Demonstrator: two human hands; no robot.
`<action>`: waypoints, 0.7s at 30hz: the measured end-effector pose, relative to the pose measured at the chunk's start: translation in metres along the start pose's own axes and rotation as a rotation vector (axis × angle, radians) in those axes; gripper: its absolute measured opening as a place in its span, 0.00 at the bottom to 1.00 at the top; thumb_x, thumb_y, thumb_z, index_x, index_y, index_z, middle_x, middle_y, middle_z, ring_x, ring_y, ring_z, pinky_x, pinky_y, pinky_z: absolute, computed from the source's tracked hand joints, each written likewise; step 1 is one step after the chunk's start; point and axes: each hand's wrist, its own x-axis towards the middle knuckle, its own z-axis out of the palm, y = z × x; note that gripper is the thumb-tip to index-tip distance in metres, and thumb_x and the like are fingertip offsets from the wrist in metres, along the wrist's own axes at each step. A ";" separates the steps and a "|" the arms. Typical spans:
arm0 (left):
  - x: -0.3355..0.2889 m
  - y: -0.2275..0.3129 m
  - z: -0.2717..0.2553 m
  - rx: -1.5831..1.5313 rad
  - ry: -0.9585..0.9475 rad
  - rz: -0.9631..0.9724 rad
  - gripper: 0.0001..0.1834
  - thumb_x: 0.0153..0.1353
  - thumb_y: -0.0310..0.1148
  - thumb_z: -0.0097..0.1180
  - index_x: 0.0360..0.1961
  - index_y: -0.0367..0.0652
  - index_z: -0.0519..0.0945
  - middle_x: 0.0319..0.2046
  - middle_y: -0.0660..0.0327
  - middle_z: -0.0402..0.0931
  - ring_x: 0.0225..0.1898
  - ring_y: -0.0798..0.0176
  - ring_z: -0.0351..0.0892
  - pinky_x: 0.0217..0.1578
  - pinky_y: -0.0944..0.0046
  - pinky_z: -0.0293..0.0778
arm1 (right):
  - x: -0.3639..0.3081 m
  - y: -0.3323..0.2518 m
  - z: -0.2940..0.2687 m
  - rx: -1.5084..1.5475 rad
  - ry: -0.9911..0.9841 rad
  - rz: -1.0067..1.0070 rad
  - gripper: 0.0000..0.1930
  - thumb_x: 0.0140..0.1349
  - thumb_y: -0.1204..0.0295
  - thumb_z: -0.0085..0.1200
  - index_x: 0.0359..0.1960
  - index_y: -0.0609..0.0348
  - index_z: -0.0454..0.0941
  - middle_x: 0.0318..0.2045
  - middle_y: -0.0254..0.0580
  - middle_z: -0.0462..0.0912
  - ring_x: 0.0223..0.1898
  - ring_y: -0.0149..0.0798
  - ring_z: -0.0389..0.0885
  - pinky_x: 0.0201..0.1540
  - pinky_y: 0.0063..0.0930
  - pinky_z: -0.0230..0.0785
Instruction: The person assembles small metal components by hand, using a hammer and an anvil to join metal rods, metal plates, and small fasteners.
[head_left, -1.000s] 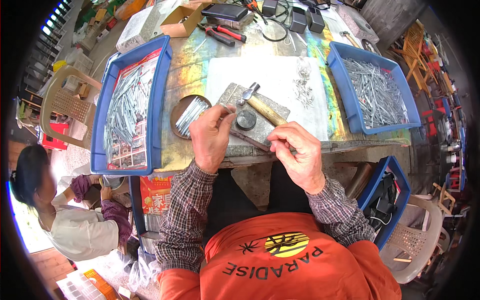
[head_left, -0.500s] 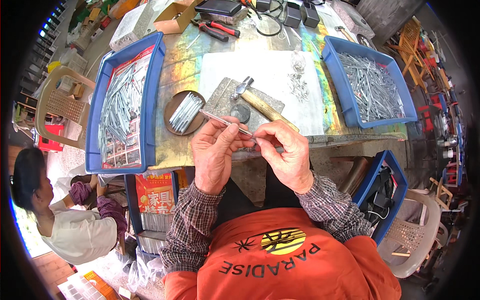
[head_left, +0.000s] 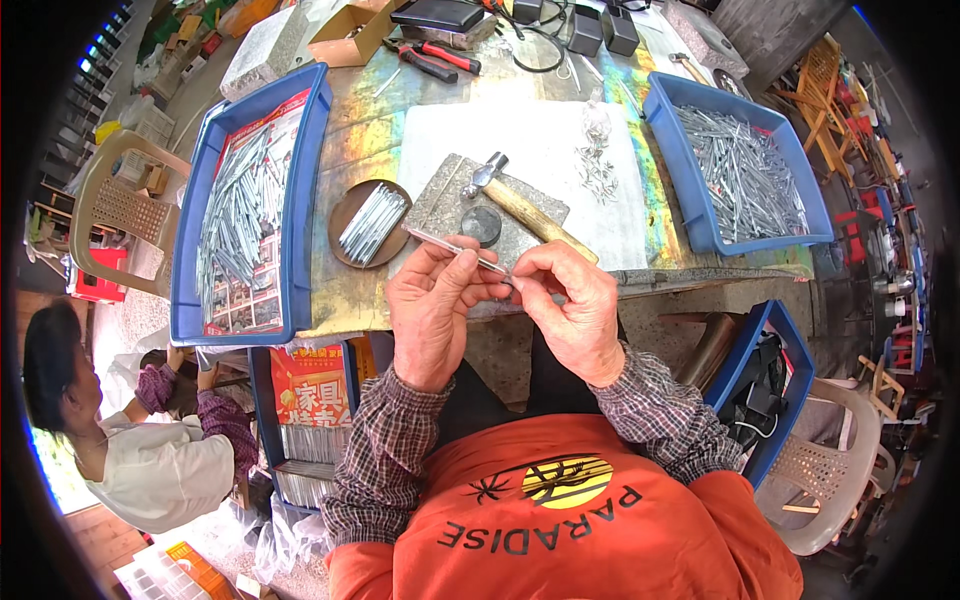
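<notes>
A thin silvery metal rod [head_left: 428, 238] lies slantwise across the fingers of my left hand [head_left: 428, 325], which is closed on it with the thumb on top. At the rod's near right end, my right hand [head_left: 575, 315] pinches with thumb and forefinger. Any small piece between those fingertips is too hidden to make out. Just beyond my hands, a ball-peen hammer [head_left: 530, 208] with a wooden handle rests on a grey stone slab [head_left: 438, 200], beside a dark round block [head_left: 481, 227]. Left of these, a round brown dish [head_left: 339, 242] holds a bundle of similar rods [head_left: 372, 222].
Blue trays of metal rods stand at the left [head_left: 302, 200] and right [head_left: 697, 215]. Small metal pieces [head_left: 598, 170] lie on white sheeting [head_left: 540, 130]. Red-handled pliers [head_left: 440, 60] are at the back. Another person [head_left: 150, 460] sits at lower left, near a low blue tray [head_left: 262, 400].
My hands keep the same hold on the rod, with only a slight shift. The person at left has moved their arms and head a little.
</notes>
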 end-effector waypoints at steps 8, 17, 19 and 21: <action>-0.001 -0.002 -0.003 -0.072 0.018 -0.004 0.08 0.65 0.24 0.51 0.43 0.33 0.73 0.37 0.50 0.78 0.35 0.59 0.82 0.35 0.60 0.83 | -0.001 0.001 0.003 0.026 0.015 0.030 0.09 0.53 0.88 0.53 0.34 0.63 0.74 0.28 0.37 0.77 0.25 0.26 0.76 0.26 0.18 0.68; -0.002 -0.005 0.002 -0.023 0.017 0.034 0.08 0.64 0.24 0.52 0.43 0.33 0.73 0.37 0.50 0.78 0.35 0.60 0.82 0.35 0.62 0.82 | -0.002 0.002 0.004 -0.007 0.029 0.023 0.08 0.54 0.88 0.53 0.34 0.63 0.74 0.27 0.37 0.76 0.24 0.26 0.75 0.25 0.18 0.67; -0.003 -0.007 0.005 0.095 0.036 0.122 0.08 0.64 0.24 0.52 0.43 0.34 0.73 0.37 0.52 0.79 0.34 0.62 0.82 0.35 0.65 0.80 | -0.003 0.002 0.007 -0.038 0.050 0.018 0.08 0.54 0.87 0.53 0.34 0.63 0.74 0.27 0.37 0.75 0.24 0.27 0.75 0.25 0.18 0.66; -0.004 -0.009 0.006 0.083 0.039 0.141 0.07 0.64 0.24 0.52 0.43 0.34 0.73 0.37 0.52 0.79 0.34 0.63 0.82 0.35 0.65 0.80 | -0.003 0.002 0.009 -0.040 0.062 0.010 0.08 0.54 0.87 0.54 0.34 0.63 0.74 0.27 0.37 0.75 0.24 0.27 0.75 0.25 0.19 0.66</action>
